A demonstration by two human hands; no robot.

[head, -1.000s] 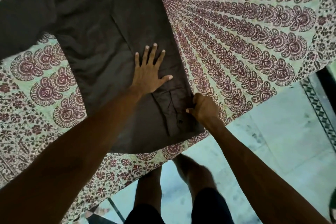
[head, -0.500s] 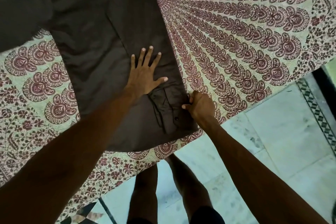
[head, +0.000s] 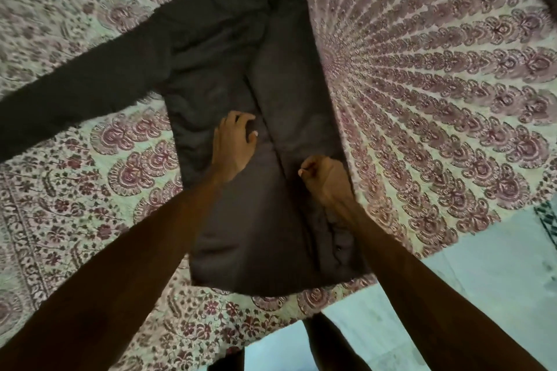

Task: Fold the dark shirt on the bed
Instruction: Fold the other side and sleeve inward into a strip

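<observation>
The dark shirt [head: 241, 220] lies flat on the patterned bed [head: 452, 99], its hem at the near edge. On the folded-over right panel, the right hand [head: 325, 178] has its fingers curled tight, thumb to forefinger, apparently pinching cloth. The left hand [head: 235, 144] rests bent-fingered mid-body; whether it grips is unclear. The fabric looks soft, light and limp, so the outspread sleeve [head: 75, 93] is best taken by cuff and shoulder.
</observation>
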